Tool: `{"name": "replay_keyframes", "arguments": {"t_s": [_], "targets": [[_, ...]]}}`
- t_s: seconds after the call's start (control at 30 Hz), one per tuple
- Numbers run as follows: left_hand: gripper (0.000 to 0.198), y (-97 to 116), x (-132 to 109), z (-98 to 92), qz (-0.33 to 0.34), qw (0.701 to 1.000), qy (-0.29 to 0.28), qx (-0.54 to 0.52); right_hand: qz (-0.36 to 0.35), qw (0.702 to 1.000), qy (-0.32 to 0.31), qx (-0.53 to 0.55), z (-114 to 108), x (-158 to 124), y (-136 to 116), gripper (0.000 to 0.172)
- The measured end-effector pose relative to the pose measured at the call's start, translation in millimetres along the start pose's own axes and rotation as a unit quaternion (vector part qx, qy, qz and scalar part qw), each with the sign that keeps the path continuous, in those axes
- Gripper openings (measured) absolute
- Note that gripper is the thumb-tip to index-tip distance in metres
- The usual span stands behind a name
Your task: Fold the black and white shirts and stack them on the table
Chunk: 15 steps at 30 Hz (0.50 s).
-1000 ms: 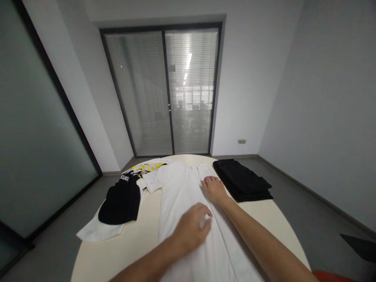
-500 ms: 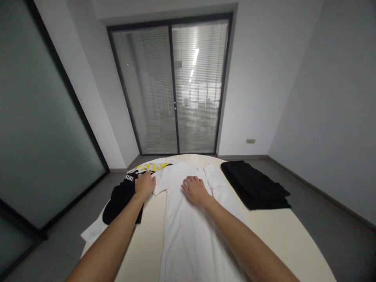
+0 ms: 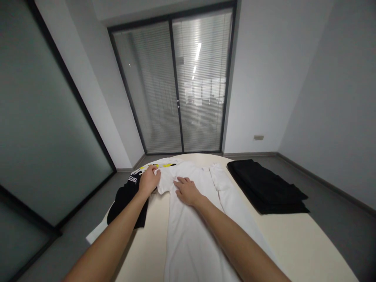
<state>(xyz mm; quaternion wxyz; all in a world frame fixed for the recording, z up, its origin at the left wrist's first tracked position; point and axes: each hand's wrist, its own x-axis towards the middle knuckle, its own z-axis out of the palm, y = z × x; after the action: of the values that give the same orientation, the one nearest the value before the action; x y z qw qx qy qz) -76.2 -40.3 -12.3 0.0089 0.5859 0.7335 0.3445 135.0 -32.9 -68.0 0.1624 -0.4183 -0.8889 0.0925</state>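
A white T-shirt [image 3: 188, 235] lies lengthwise on the table, its far right part folded inward with a sleeve [image 3: 216, 174] on top. At the outer end of the left sleeve, my left hand [image 3: 149, 181] is closed on the fabric, its fingertips partly hidden. My right hand [image 3: 187, 191] rests palm down on the upper part of the shirt, fingers spread and touching small creases near the left sleeve's base. Beneath and beside my left forearm is a black garment [image 3: 125, 201] with white lettering and a yellow-and-white printed part.
A stack of folded black clothes [image 3: 266, 186] sits at the table's right side. The pale table [image 3: 314, 243] has a rounded edge. Beyond it stand a glass partition with blinds [image 3: 202, 98] and a frosted glass panel [image 3: 44, 117] on the left.
My right hand has slid left across the shirt toward the sleeve's base. My left hand has shifted slightly and its grasp draws up the sleeve end. The view has turned a little.
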Motion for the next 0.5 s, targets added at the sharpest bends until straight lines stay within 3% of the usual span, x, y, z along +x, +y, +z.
{"name": "replay_keyframes", "arguments": {"t_s": [0.1, 0.17, 0.23, 0.33, 0.4, 0.5], "targets": [[0.019, 17, -7, 4.7, 0.035, 0.996, 0.012, -0.077, 0.007, 0.998, 0.029, 0.063, 9, 4, 5, 0.048], [0.021, 30, -14, 11.6, 0.057, 0.991, 0.008, -0.124, 0.020, 0.984, 0.077, 0.162, 11, 10, 10, 0.041], [0.023, 43, -24, 21.0, 0.078, 0.983, -0.005, -0.166, 0.060, 0.943, 0.123, 0.305, 11, 18, 18, 0.041], [0.023, 59, -43, 37.3, 0.101, 0.970, -0.033, -0.217, 0.142, 0.872, 0.136, 0.449, 7, 31, 30, 0.059], [0.020, 63, -56, 46.5, 0.111, 0.964, -0.052, -0.237, 0.174, 0.850, 0.137, 0.479, 7, 36, 38, 0.067], [0.017, 58, -69, 54.6, 0.112, 0.964, -0.053, -0.236, 0.175, 0.835, 0.158, 0.496, 8, 34, 46, 0.060]]}}
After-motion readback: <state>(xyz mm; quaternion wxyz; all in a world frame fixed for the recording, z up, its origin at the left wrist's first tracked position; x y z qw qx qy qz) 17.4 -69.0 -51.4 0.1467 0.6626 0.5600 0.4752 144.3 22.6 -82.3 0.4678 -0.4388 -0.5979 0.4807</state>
